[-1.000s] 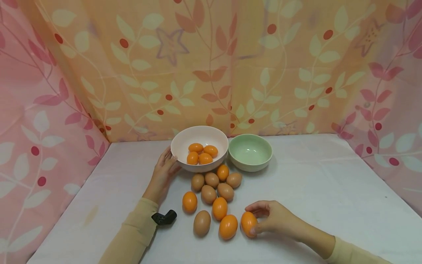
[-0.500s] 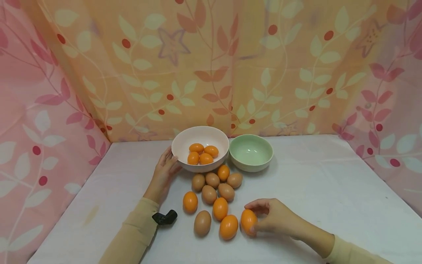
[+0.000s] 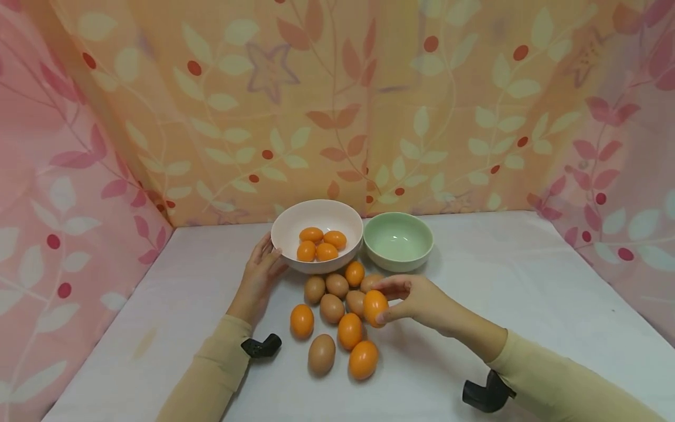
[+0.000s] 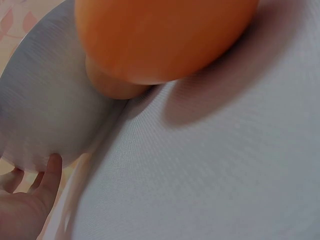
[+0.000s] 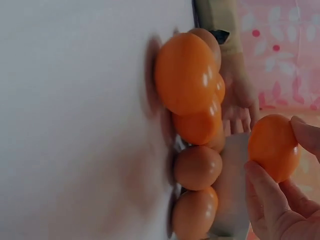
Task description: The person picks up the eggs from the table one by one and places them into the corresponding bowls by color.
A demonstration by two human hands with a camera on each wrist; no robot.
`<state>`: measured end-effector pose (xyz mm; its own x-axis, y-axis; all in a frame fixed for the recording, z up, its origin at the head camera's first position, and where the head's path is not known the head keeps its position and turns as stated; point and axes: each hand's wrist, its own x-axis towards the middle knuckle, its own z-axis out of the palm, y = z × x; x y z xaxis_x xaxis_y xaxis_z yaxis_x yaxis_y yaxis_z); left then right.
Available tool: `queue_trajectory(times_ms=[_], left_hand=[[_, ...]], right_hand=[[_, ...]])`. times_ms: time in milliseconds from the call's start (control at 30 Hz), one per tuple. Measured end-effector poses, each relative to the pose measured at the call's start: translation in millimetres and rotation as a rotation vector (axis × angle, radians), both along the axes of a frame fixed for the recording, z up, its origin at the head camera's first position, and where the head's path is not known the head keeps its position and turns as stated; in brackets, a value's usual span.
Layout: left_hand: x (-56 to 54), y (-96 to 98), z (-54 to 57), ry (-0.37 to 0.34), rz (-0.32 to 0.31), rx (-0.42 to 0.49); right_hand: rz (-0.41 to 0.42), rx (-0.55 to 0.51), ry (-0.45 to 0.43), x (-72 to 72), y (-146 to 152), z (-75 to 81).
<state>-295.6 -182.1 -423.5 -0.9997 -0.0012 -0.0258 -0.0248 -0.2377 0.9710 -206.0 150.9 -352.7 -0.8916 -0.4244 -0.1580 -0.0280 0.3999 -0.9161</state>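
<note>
My right hand point(image 3: 422, 302) pinches a smooth orange egg point(image 3: 375, 308) between thumb and fingers, raised above the table. The right wrist view shows this orange egg point(image 5: 274, 147) held off the cloth at the fingertips. On the left, my left hand point(image 3: 258, 272) holds the side of a pinkish-white bowl point(image 3: 285, 223), thumb near the front rim and fingers along the outer wall. Several orange eggs point(image 3: 312, 235) lie in that bowl. Loose on the table are several brown eggs point(image 3: 321, 354) and orange eggs point(image 3: 363, 360). The lifted egg partly hides brown ones behind it.
A light green bowl point(image 3: 398, 237) with nothing in it stands right beside the pinkish-white one. White cloth point(image 3: 527, 281) covers the table. Patterned curtains point(image 3: 337, 105) hang behind and at both sides. Black wrist mounts point(image 3: 487, 394) stick out from the sleeves.
My right hand has lifted the rightmost orange egg from the table and carried it up and left, over the other eggs. The left hand stays at the bowl.
</note>
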Motion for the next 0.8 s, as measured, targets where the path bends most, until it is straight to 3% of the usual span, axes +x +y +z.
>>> queue_trajectory(times_ms=[300, 533, 800], left_hand=[[0.8, -1.4, -2.8, 0.014, 0.004, -0.01], [5.4, 0.1, -7.8, -0.015, 0.006, -0.003], [0.6, -1.6, -4.4, 0.013, -0.006, -0.001]], right_hand=[[-0.004, -0.066, -0.028, -24.0, -14.9, 15.0], [-0.056, -0.043, -0.025, -43.9, -27.2, 20.2], [-0.121, -0.06, -0.034, -70.3, -45.9, 34.9]])
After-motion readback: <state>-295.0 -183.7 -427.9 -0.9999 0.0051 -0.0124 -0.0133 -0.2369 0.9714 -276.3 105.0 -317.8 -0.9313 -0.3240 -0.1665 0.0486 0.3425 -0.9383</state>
